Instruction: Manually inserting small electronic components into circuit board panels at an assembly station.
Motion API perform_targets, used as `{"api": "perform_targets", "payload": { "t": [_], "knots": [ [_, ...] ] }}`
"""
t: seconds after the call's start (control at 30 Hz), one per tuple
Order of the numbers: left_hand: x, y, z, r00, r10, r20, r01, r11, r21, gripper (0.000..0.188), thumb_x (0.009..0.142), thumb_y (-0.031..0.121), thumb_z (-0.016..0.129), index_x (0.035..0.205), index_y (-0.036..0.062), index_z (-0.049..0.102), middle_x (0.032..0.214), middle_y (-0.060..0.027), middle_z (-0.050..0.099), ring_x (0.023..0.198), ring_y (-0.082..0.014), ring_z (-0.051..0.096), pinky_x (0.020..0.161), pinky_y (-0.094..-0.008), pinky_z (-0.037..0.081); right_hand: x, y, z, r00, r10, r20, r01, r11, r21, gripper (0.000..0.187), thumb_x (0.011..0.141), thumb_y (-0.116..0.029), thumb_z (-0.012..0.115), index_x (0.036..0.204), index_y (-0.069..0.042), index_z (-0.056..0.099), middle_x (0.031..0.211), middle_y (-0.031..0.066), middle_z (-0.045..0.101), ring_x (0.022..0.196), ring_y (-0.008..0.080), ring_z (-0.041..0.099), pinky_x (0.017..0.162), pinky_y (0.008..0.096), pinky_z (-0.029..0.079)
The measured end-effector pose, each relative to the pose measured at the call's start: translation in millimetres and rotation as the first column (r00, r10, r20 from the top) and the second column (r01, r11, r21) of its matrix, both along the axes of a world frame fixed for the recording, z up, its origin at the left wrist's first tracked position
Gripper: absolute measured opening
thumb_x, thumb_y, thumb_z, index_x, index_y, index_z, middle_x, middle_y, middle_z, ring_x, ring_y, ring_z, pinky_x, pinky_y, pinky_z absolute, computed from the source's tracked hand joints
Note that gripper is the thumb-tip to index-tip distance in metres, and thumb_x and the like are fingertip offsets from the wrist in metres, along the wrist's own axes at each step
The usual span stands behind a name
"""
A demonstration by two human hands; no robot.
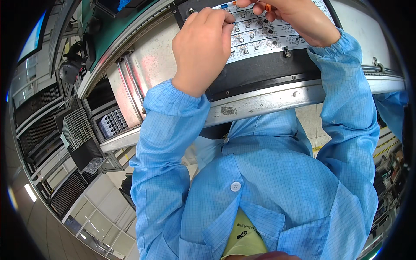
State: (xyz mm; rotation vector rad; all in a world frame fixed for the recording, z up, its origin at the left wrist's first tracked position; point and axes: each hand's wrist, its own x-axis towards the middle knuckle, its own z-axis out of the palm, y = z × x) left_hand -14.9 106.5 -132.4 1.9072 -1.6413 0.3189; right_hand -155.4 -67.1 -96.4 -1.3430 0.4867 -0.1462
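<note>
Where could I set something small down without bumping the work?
Left of the black tray, pale metal shows bare as far as the screw rod. Another pale patch shows bare right of the tray, beside the right cuff. Crowded: the circuit board, with the left hand over its left end, the right hand over its upper edge.
</note>
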Motion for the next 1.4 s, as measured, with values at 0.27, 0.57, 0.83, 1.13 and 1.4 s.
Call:
{"api": "perform_targets", "payload": {
  "t": [0.27, 0.57, 0.83, 1.13, 1.4],
  "knots": [
    [-3, 1, 28, 0.985, -0.005, -0.173, 0.022, 0.995, 0.096, 0.007, 0.086, 0.005, 0.074, 0.092, 0.0052, 0.072, 0.083, -0.0076, 0.067, 0.081, -0.0243, 0.066, 0.072, -0.0329, 0.052, 4, 5, 13, 0.944, -0.331, -0.01, 0.33, 0.943, -0.041, 0.033, 0.111, -0.016, 0.045, 0.139, 0.0, 0.054, 0.121, 0.0069, 0.072, 0.084, 0.0065, 0.059, 0.075, 0.0215, 0.049],
    [-7, -3, 27, 0.994, -0.096, 0.045, 0.095, 0.995, 0.023, 0.005, 0.084, 0.01, 0.073, 0.089, 0.0096, 0.072, 0.088, -0.0082, 0.066, 0.084, -0.0307, 0.064, 0.072, -0.0393, 0.052, 1, -3, 6, 0.979, -0.201, 0.028, 0.202, 0.979, -0.032, 0.032, 0.11, -0.018, 0.048, 0.138, -0.002, 0.056, 0.119, 0.0042, 0.072, 0.083, 0.0055, 0.059, 0.074, 0.0202, 0.048],
    [-1, -19, 32, 0.972, -0.219, -0.083, 0.218, 0.976, -0.02, 0.005, 0.086, 0.012, 0.071, 0.09, 0.0093, 0.072, 0.086, -0.0087, 0.066, 0.085, -0.0317, 0.064, 0.074, -0.0413, 0.051, -1, -5, 2, 0.975, -0.219, 0.021, 0.22, 0.973, -0.061, 0.031, 0.111, -0.017, 0.047, 0.136, -0.002, 0.056, 0.117, 0.0045, 0.072, 0.083, 0.0063, 0.059, 0.074, 0.0211, 0.048],
    [-12, -15, 41, 0.978, 0.049, -0.203, -0.006, 0.978, 0.207, 0.007, 0.087, 0.009, 0.071, 0.092, 0.0058, 0.072, 0.089, -0.0118, 0.07, 0.087, -0.0331, 0.067, 0.076, -0.0409, 0.052, 1, 1, 11, 0.989, -0.15, 0.001, 0.15, 0.988, -0.04, 0.033, 0.111, -0.017, 0.046, 0.139, -0.001, 0.053, 0.119, 0.0058, 0.07, 0.086, 0.0075, 0.059, 0.075, 0.0225, 0.049],
    [-10, -13, 40, 0.949, 0.018, -0.313, 0.037, 0.985, 0.166, 0.008, 0.085, 0.006, 0.072, 0.092, 0.0039, 0.071, 0.088, -0.0131, 0.069, 0.086, -0.0342, 0.067, 0.076, -0.0397, 0.052, -1, -3, 5, 0.993, -0.117, 0.013, 0.118, 0.991, -0.061, 0.034, 0.111, -0.018, 0.046, 0.139, -0.001, 0.054, 0.119, 0.0058, 0.07, 0.087, 0.0078, 0.059, 0.076, 0.0228, 0.049]
  ]
}}
